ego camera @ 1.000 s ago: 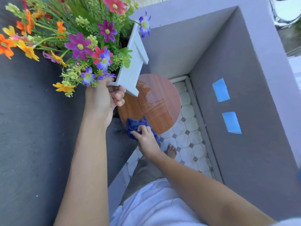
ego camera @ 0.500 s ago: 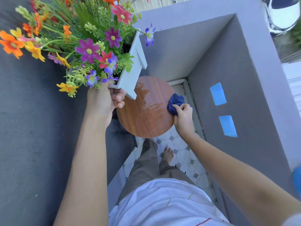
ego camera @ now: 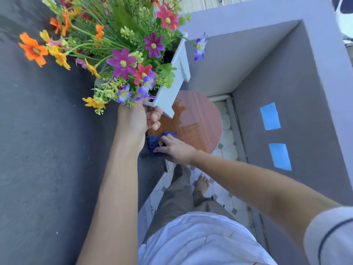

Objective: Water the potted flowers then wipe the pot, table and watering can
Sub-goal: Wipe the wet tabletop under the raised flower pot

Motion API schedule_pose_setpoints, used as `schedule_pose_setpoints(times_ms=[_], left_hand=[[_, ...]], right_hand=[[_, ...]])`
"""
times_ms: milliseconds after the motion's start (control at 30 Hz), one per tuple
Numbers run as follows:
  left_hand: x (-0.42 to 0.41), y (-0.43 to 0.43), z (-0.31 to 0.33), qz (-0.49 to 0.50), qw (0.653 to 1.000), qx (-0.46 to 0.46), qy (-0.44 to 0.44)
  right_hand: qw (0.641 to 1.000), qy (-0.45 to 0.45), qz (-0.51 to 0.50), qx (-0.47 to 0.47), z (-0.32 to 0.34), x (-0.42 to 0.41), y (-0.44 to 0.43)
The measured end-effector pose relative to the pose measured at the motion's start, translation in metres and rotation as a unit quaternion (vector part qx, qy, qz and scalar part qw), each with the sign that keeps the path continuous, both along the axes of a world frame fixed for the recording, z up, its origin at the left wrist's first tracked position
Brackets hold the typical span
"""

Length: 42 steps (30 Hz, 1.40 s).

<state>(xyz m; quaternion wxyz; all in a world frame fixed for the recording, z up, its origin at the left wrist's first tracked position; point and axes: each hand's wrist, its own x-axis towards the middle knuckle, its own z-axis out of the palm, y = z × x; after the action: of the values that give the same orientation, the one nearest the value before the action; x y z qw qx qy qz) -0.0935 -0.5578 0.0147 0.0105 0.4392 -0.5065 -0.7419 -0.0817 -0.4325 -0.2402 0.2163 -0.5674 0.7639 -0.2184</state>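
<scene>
A view straight down from a person's head into a grey-walled corner (ego camera: 286, 77) with a pale tiled floor (ego camera: 227, 121). A dark grey wall (ego camera: 38, 150) fills the left side; two blue rectangles of tape (ego camera: 270, 116) are stuck to the wall on the right.

Low in the corner stands a small round wooden bench (ego camera: 200, 121), its reddish-brown top glossy with a film of water across the middle.

Lifted clear above the bench, at upper left, is a white rectangular pot (ego camera: 175, 81), tilted and crowded with flowers (ego camera: 122, 63) in orange, yellow, magenta, red and purple among green stems. The left hand (ego camera: 135, 119) grips the pot from below at its near corner, fingers (ego camera: 155, 119) curled tight around the bottom edge.

The right hand (ego camera: 175, 149) reaches in from the right and presses a crumpled dark blue cloth (ego camera: 154, 142) against the near left edge of the bench top, just under the left hand. Its fingers are closed down on the cloth, with the thumb spread out along the cloth's lower side.

Below are the person's white shirt (ego camera: 200, 241), grey-brown trousers (ego camera: 175, 196) and one bare foot (ego camera: 202, 185) on the tiles beside the bench.
</scene>
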Motion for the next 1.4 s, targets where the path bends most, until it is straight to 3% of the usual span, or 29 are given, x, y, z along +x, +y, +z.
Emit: schedule_pose_setpoints(times_ms=[67,133,233,333,500,667,800,900,1033,1233,1333,1400], left_hand=[[0.002,0.0,-0.001,-0.005,1.0,-0.008,0.001],[0.004,0.0,-0.002,-0.008,1.0,-0.017,0.002],[0.004,0.001,-0.002,-0.008,0.999,-0.033,-0.009],[0.001,0.001,-0.001,-0.003,0.998,-0.052,-0.033],[0.003,0.002,0.002,0.0,0.999,-0.045,-0.013],[0.002,0.002,0.002,0.011,0.999,-0.05,-0.018],[0.003,0.003,0.002,0.011,0.999,-0.037,-0.013],[0.003,0.001,0.0,0.01,0.999,-0.047,-0.018],[0.003,0.002,0.003,0.004,0.999,-0.05,-0.012],[0.001,0.001,0.002,0.002,0.999,-0.05,-0.01],[0.003,-0.001,0.001,-0.002,0.999,-0.04,-0.008],[0.003,-0.001,0.001,-0.005,0.999,-0.037,-0.005]], right_hand=[[1.0,0.024,-0.011,0.008,-0.002,-0.047,0.001],[0.992,0.024,-0.125,0.008,-0.003,-0.092,0.006],[0.928,0.018,-0.373,0.01,-0.007,-0.146,0.02],[0.874,0.006,-0.485,0.014,-0.006,-0.157,0.022],[0.915,0.045,-0.401,-0.009,-0.01,-0.08,0.018],[0.988,-0.02,-0.143,-0.059,-0.014,0.023,0.014],[0.999,-0.009,-0.015,-0.05,-0.018,0.04,0.004],[0.997,0.013,-0.04,-0.063,-0.014,0.005,-0.013],[0.977,0.006,-0.205,-0.063,-0.009,-0.069,-0.037],[0.89,0.024,-0.456,-0.012,-0.004,-0.139,-0.025],[0.88,0.05,-0.472,-0.011,-0.004,-0.12,-0.03],[0.911,0.06,-0.407,-0.026,-0.004,-0.094,-0.037]])
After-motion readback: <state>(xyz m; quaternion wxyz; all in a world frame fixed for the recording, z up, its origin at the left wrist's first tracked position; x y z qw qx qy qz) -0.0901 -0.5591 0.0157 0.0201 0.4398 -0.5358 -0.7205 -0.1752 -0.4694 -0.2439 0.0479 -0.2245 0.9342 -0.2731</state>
